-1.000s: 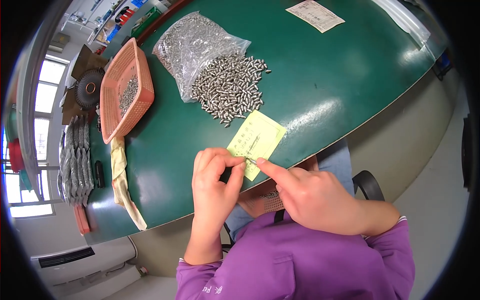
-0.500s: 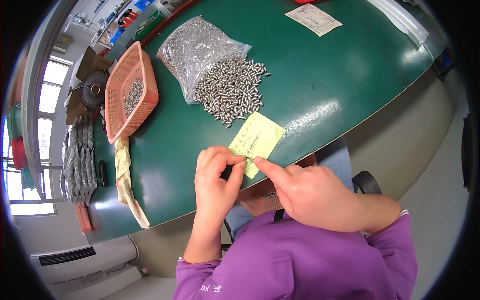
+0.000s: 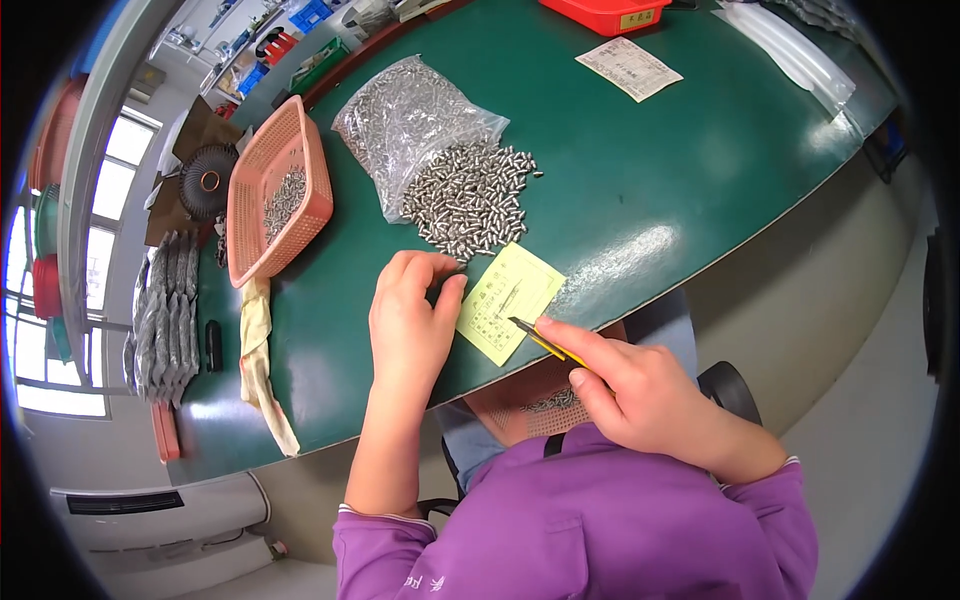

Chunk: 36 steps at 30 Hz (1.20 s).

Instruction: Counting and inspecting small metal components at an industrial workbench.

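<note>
My right hand (image 3: 645,395) grips a yellow utility knife (image 3: 549,344), its dark tip over the lower part of a yellow printed card (image 3: 530,275). The card lies flat near the table's front edge. To the left of the card, my left hand (image 3: 408,305) is closed, thumb and forefinger drawn together beside the loose metal pieces. What sits between those fingertips, if anything, is too small to make out. A heap of small silvery metal pins (image 3: 470,200) spills from a clear plastic bag (image 3: 400,115) just beyond the card.
A pink perforated basket (image 3: 318,190) with more pins stands at left, a cream cloth strip (image 3: 256,360) below it. Another pink basket (image 3: 500,415) is under the table edge. A paper slip (image 3: 630,68) and red tray (image 3: 606,14) lie far back; packed bags (image 3: 165,320) at far left.
My left hand has moved left and away, off the card towards the heap. My right hand has drawn back slightly, and the knife now shows plainly. The whole view has shifted a little.
</note>
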Each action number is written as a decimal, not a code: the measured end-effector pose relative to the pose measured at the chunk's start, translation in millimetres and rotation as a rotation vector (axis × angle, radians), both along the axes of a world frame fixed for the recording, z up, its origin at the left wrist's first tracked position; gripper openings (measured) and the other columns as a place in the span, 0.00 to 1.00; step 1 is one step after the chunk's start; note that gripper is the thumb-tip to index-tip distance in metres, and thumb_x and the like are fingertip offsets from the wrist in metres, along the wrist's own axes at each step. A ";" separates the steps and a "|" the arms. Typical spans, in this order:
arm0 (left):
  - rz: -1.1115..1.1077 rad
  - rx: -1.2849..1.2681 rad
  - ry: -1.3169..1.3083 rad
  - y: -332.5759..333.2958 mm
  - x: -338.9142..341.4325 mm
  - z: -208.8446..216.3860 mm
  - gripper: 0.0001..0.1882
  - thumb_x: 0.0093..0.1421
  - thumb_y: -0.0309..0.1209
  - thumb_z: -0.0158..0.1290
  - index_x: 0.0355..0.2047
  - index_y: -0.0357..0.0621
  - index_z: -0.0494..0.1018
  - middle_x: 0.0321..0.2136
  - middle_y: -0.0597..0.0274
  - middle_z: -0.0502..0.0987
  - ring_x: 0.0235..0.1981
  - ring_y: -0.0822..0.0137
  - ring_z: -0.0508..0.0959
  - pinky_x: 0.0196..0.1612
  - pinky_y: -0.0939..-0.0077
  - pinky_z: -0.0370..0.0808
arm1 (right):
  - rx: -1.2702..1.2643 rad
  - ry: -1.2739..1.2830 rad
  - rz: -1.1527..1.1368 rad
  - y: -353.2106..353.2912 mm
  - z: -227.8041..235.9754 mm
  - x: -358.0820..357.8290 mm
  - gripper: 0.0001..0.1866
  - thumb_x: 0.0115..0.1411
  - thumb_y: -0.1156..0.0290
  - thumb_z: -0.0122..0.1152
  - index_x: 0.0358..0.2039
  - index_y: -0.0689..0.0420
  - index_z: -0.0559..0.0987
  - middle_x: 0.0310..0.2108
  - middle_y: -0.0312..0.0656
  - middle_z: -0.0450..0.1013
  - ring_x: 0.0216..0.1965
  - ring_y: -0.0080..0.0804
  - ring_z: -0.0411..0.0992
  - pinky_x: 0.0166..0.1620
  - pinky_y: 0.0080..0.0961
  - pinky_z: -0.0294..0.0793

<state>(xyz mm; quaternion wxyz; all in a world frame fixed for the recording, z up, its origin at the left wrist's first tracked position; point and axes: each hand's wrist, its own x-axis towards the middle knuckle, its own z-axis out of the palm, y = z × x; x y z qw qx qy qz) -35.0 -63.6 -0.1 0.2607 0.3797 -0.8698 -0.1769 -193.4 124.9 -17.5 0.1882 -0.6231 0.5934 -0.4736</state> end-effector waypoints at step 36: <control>-0.104 -0.054 0.072 50.8 23.1 -12.4 0.10 0.50 0.19 0.64 0.33 0.41 0.78 0.37 0.59 0.77 0.42 0.59 0.75 0.45 0.67 0.73 | 0.219 0.191 -0.002 -2.0 9.6 16.5 0.29 0.60 0.77 0.58 0.64 0.52 0.71 0.27 0.44 0.76 0.26 0.42 0.77 0.30 0.37 0.79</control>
